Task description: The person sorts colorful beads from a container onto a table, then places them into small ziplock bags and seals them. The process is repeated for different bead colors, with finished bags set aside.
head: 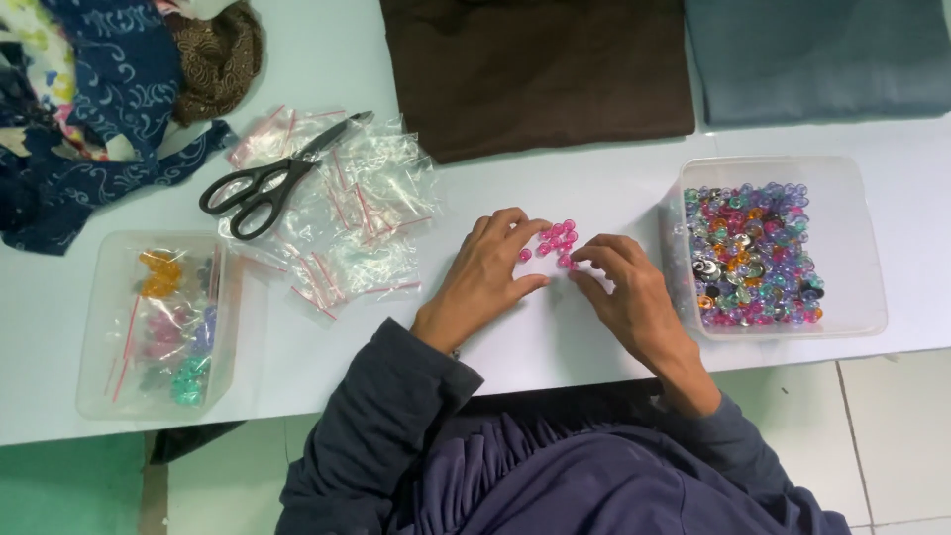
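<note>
Your left hand (490, 272) and right hand (622, 287) cup the pink beads (555, 243) on the table (555, 337), fingers narrow and touching them, holding none, so they stay bunched beside the mixed-bead tub (852, 248).

Glossy, see-through pink plastic beads (555, 243) lie on a smooth, matt white table (555, 188). Clear plastic tub (852, 248) w/ shiny mixed-colour beads (753, 256). Crinkly clear plastic bags (357, 213). Scissors (267, 183): metal blades, black plastic handles. Matt woven cloth, brown (535, 69) & grey-blue (817, 54). Frosted plastic box (109, 327).
</note>
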